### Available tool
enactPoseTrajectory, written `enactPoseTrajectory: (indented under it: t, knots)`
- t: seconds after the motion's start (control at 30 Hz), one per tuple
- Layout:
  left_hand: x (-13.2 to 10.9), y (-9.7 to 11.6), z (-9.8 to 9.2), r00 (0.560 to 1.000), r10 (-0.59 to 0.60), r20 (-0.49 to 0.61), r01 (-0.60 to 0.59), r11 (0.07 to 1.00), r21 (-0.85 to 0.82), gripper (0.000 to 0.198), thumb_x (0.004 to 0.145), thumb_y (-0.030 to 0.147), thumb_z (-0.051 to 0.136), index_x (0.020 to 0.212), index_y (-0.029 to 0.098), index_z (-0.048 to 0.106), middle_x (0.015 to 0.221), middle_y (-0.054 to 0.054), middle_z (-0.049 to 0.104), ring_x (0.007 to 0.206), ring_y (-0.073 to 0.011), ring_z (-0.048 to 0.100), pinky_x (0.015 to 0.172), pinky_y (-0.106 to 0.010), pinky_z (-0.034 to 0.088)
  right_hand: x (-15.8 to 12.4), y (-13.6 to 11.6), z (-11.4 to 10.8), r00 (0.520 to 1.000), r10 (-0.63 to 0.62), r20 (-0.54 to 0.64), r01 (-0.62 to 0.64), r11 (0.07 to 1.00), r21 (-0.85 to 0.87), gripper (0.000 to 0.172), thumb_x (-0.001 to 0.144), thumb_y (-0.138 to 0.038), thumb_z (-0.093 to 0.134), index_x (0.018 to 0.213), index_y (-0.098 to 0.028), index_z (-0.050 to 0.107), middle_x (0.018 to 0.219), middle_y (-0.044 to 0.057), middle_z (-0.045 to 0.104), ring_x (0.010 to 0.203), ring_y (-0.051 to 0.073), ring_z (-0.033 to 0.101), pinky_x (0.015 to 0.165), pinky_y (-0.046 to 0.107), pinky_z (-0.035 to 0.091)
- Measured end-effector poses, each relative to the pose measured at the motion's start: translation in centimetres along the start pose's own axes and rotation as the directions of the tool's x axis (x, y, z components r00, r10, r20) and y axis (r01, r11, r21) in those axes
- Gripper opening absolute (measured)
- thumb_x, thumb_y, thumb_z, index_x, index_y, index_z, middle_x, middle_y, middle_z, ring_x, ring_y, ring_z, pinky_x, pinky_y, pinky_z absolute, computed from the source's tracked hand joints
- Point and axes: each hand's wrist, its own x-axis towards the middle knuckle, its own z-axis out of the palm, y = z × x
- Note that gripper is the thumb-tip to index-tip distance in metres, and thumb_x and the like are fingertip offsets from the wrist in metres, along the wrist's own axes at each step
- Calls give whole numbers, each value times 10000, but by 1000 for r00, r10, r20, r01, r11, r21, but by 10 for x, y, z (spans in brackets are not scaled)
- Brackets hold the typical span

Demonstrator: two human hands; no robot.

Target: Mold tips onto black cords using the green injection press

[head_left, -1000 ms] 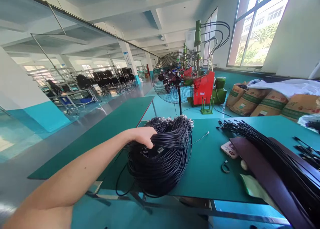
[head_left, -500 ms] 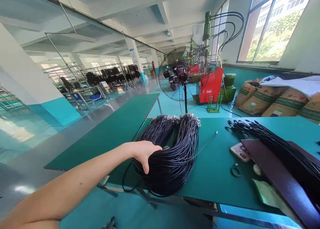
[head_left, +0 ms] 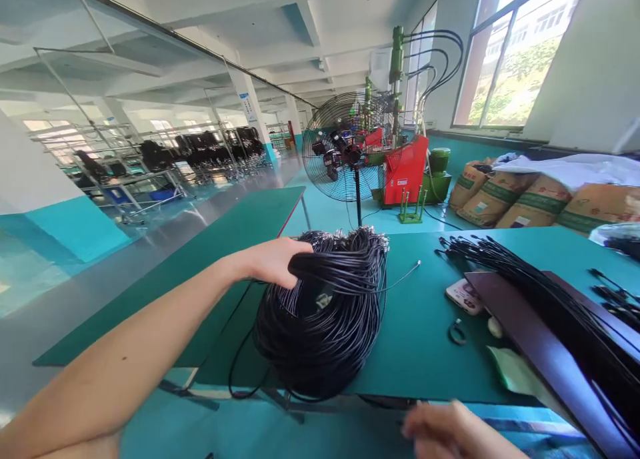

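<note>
Closed over a thick bunch of black strands, the left hand [head_left: 273, 262] grips the top left of the cable coil [head_left: 325, 312], fingers curled under the bunch and thumb hidden behind it. That coil sits at the near left corner of the green table [head_left: 415, 339], its lower loops hanging just past the front edge, and one thin grey wire [head_left: 403, 277] sticks out of it to the right. Behind the coil stands a fan [head_left: 345, 153] on a pole, with a red machine [head_left: 405, 172] just right of it. The right hand [head_left: 450, 432] shows at the bottom edge, blurred, below the table's front rail; I cannot tell whether it is open or holds anything. Further right on the table lie a phone [head_left: 464, 293] and a small black ring [head_left: 455, 332], then a dark board [head_left: 530, 339] with a long bundle of black cables [head_left: 525, 279] laid across it. Brown sacks [head_left: 525, 202] are stacked by the window.
</note>
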Motion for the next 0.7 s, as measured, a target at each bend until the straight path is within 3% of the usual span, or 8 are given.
enactPoseTrajectory:
  t: [0.03,0.07,0.13,0.2,0.33,0.4,0.5,0.7]
  knots:
    - [4,2,-7,1000,18,-21,-18,1000,-17,259,598,218,506,845,145,533,721,50,559,653,-93,489,555,-150,324,13,-10,-1,1000,7,14,-10,973,232,324,783,-445,555,963,-184,621,808,59,667,776,192,611,712,282,457]
    - [8,5,-13,998,37,-48,-38,999,-29,251,623,223,477,850,129,530,728,56,550,661,-81,476,574,-139,317,28,-19,-2,1000,-7,22,-4,884,467,419,767,-484,570,1035,-161,579,851,78,664,810,199,612,748,309,460]
    - [14,9,-19,995,67,-73,-70,997,-44,255,655,233,441,863,113,526,712,68,530,655,-65,458,592,-129,307,62,-32,-6,999,-46,-18,41,584,811,543,768,-567,529,1084,-125,520,989,134,634,941,220,595,854,363,433]
    - [16,12,-16,996,76,-49,-78,996,-39,239,645,235,459,849,131,527,673,75,521,618,-64,457,561,-133,298,98,-38,-13,994,-65,-90,107,338,935,595,806,-618,421,1079,-98,512,1074,170,601,1002,220,578,930,368,390]
    - [9,14,8,996,79,36,-79,997,4,229,607,186,489,835,196,514,645,61,548,562,-97,485,506,-190,296,157,-39,-28,988,67,-137,131,96,987,529,838,-600,375,963,-126,574,876,102,671,890,211,623,866,359,455]
    - [0,12,20,996,77,52,-78,997,18,241,615,183,486,854,210,501,680,46,568,592,-119,513,528,-211,311,176,-41,-32,977,143,-155,154,18,988,430,852,-533,416,878,-142,593,746,61,677,800,207,641,811,367,491]
    - [-11,7,32,996,59,64,-61,998,26,221,624,189,483,843,216,475,703,33,575,628,-142,530,556,-228,327,194,-50,-35,973,151,-177,183,-30,983,307,845,-428,494,847,-142,605,681,42,672,728,200,651,759,366,520]
    - [-16,-1,35,998,38,57,-38,999,-11,227,639,185,481,862,221,463,704,34,573,638,-149,540,565,-230,350,208,-61,-39,973,188,-135,121,82,989,219,836,-288,520,797,-85,593,600,77,653,584,190,647,619,319,559]
